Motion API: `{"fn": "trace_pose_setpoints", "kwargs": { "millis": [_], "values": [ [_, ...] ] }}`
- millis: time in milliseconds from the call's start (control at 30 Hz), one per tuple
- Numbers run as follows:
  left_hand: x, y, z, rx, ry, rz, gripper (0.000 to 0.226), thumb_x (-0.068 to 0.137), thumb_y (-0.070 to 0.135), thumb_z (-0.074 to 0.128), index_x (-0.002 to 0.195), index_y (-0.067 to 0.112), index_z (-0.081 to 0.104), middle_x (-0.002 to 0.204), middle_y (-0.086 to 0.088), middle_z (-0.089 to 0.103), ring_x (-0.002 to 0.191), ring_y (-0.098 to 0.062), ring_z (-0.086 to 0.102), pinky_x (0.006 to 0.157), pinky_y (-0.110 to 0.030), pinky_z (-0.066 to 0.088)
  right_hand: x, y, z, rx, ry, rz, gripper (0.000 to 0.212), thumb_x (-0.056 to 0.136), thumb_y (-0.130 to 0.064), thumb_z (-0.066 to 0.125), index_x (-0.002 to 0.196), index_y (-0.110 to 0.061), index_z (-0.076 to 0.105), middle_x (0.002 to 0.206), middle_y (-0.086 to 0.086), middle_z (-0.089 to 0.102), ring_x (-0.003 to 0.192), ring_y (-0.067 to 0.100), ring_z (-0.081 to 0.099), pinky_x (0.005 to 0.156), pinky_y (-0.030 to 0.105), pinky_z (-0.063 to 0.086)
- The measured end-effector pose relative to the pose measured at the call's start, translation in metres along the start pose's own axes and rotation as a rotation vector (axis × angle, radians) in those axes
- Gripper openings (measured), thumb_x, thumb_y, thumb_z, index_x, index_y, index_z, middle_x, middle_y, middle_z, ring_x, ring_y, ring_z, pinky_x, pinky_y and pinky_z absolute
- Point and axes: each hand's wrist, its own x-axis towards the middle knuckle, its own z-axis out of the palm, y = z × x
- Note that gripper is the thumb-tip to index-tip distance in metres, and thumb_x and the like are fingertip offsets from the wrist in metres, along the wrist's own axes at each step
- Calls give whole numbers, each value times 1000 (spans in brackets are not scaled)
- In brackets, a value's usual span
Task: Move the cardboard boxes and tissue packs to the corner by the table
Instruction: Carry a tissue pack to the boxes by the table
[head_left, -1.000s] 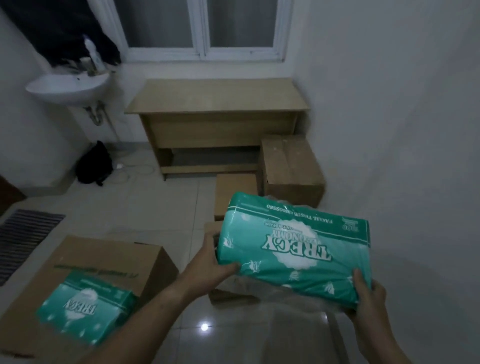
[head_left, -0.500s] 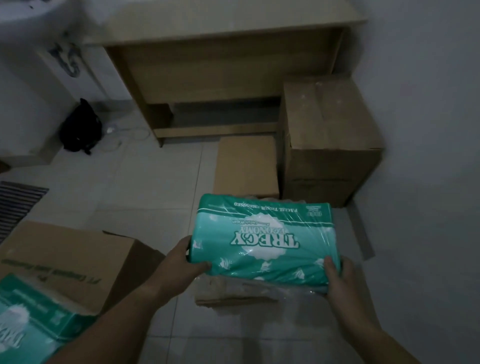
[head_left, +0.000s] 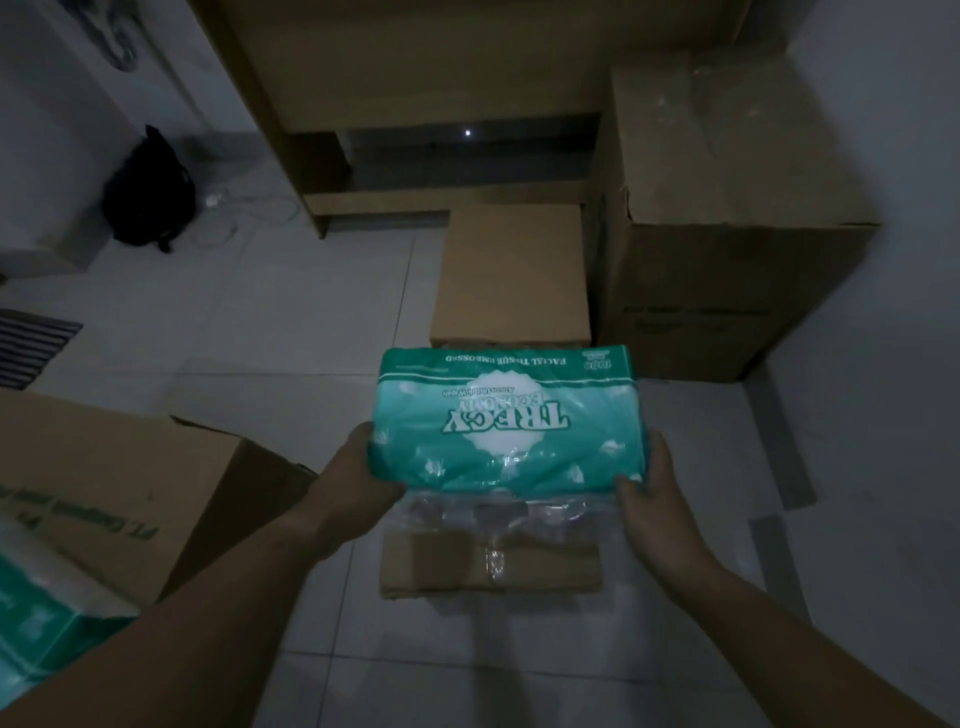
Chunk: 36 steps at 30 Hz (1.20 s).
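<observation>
**Pack held in both hands, near the corner boxes**

The person stood facing the table (head_left: 415, 62) with a green pack (head_left: 509, 421) of tissues held out level in front of them, its print upside down from where they looked. The left hand (head_left: 358, 478) gripped the pack's left end, thumb on top. The right hand (head_left: 657, 499) gripped the right end the same way. Each grip was closed on the pack; the fingers beneath were hidden. Loose clear wrap hung under its near edge.

The pack hung over a flat box (head_left: 488, 564), taped across the top, lying on the tiled floor (head_left: 260, 322). Whether the wrap touched that box I could not tell. Beyond it a low box (head_left: 511, 270) sat just in front of the table. A tall box (head_left: 727, 208) stood right beside the low one, near the right wall (head_left: 883, 260).

To the person's left stood a large brown box (head_left: 119, 478) with green lettering on its side. A second pack (head_left: 36, 629) showed blurred at the lower left edge. Farther off, left of the table, a black bag (head_left: 150, 192) sat on the floor by a thin cable (head_left: 244, 218).
</observation>
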Motion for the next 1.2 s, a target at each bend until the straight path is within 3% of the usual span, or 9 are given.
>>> {"fn": "trace_pose_setpoints", "kwargs": {
  "millis": [100,167,333,533,700,867,933,1067,1200],
  "values": [
    [17,-5,15,124,-91,17,44,80,28,72,119,34,52,110,16,65,99,1,63,88,-25,56,16,3,9,-157,-156,-31,66,95,-1,46,146,-36,26,130,-14,53,112,4,55,74,7,41],
    [42,-31,24,214,-137,-11,79,68,50,71,138,32,41,136,8,54,118,-11,57,101,-41,48,27,7,18,-250,-227,7,66,99,-14,47,154,-32,16,143,-9,45,121,13,52,81,20,43],
    [39,-16,45,378,-191,-65,92,78,41,67,152,27,14,159,2,18,142,-22,30,115,-35,30,40,10,31,-486,-345,59,71,98,-28,47,156,-26,6,164,3,5,146,26,24,109,30,33],
    [48,-26,54,453,-200,-55,80,87,34,63,152,26,17,162,0,6,144,-24,24,113,-28,25,46,20,38,-640,-428,74,75,98,-29,47,156,-20,1,163,8,-16,150,29,6,116,30,19],
    [38,-19,48,421,-186,-7,79,84,36,65,150,27,23,152,4,32,134,-20,40,106,-29,35,35,18,33,-633,-394,34,80,96,-32,52,156,-23,0,163,7,-13,150,28,6,120,34,16],
    [-10,-7,6,417,-209,67,86,75,54,64,148,33,23,152,6,34,134,-17,42,109,-35,39,-11,-19,25,-643,-338,-38,85,94,-34,57,155,-28,-1,164,5,-8,149,26,13,119,41,25],
    [-30,-2,-13,418,-188,121,75,81,44,66,145,33,28,149,3,38,132,-14,42,105,-27,39,-31,-38,25,-632,-319,-83,86,93,-34,58,155,-28,-2,164,5,-9,150,24,11,120,39,22],
    [-92,5,-77,527,-109,132,85,87,40,63,153,27,10,162,0,4,144,-22,27,116,-35,28,-92,-101,30,-647,-284,-134,87,94,-33,57,155,-26,-6,163,6,-9,150,23,7,121,36,18],
    [-151,-7,-138,578,-68,214,88,86,38,64,154,26,8,162,-3,-2,145,-22,24,117,-33,26,-158,-158,42,-704,-230,-207,89,91,-35,58,155,-30,-4,164,5,-6,150,24,9,119,39,23]
  ]
}}
